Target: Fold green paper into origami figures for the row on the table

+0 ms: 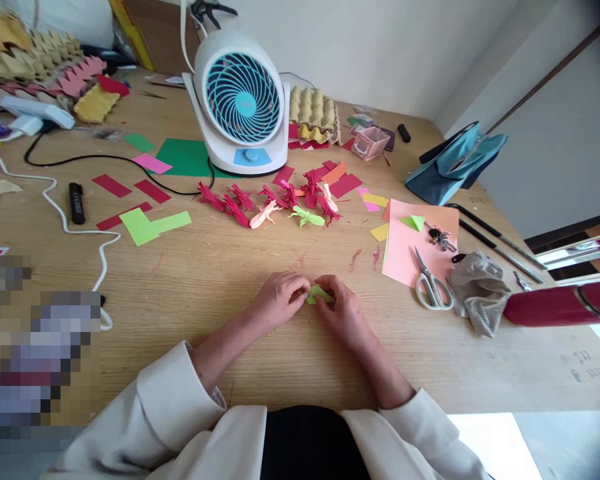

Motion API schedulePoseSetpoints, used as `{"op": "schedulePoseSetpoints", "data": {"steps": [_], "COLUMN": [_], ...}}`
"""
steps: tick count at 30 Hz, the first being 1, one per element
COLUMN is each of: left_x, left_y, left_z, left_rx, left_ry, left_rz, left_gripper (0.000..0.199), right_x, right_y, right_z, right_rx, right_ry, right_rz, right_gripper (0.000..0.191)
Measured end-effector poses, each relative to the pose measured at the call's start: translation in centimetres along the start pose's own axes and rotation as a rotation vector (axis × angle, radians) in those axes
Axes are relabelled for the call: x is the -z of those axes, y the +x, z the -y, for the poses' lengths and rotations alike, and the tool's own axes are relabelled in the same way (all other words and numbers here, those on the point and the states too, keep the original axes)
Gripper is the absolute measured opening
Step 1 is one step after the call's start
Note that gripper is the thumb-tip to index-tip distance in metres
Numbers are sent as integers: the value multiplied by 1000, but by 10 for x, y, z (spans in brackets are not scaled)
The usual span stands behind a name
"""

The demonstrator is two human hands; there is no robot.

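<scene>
A small piece of light green folded paper [319, 294] is between my hands, low over the wooden table. My right hand [344, 313] grips it from the right, thumb in front and fingers curled behind. At its left edge my left hand [281, 298] pinches with thumb and forefinger; the fingers partly hide the paper's shape. Beyond the hands lies a row of folded paper figures, among them a red one [236, 210], a pale pink one [265, 214] and a light green one [307, 216].
A white fan [245, 100] stands behind the figures. Scissors [431, 283] lie on pink paper sheets [405, 247] to the right, near a crumpled grey cloth [480, 287] and a red bottle [555, 305]. Leftward are green paper scraps [147, 227], a black marker [77, 203] and a white cable [57, 217].
</scene>
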State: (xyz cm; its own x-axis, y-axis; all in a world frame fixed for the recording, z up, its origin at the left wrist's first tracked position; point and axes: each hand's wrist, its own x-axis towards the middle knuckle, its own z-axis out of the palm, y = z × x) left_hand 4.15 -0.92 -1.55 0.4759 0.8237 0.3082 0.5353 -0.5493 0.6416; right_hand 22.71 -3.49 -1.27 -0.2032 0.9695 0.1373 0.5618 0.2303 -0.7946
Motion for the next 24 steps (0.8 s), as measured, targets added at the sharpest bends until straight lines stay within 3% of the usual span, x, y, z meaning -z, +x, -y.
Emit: {"op": "schedulePoseSetpoints", "data": {"steps": [5, 10, 14, 24], "left_x": [-1, -2, -2, 2], "left_y": [0, -1, -3, -4], "left_z": [2, 5, 6, 10], "left_rx": [-13, -24, -17, -7], "left_ry": [105, 198, 242, 145], "left_rz": [64, 89, 95, 77], "left_gripper": [13, 5, 3, 9], "right_x": [0, -7, -13, -10], "right_y": [0, -1, -1, 0], "right_z": [-3, -6, -10, -2], "right_rx": [147, 170, 177, 165], "right_ry": [-174, -143, -208, -290], "right_rz": [-80, 14, 13, 26], "right_gripper": [12, 9, 9, 11]}}
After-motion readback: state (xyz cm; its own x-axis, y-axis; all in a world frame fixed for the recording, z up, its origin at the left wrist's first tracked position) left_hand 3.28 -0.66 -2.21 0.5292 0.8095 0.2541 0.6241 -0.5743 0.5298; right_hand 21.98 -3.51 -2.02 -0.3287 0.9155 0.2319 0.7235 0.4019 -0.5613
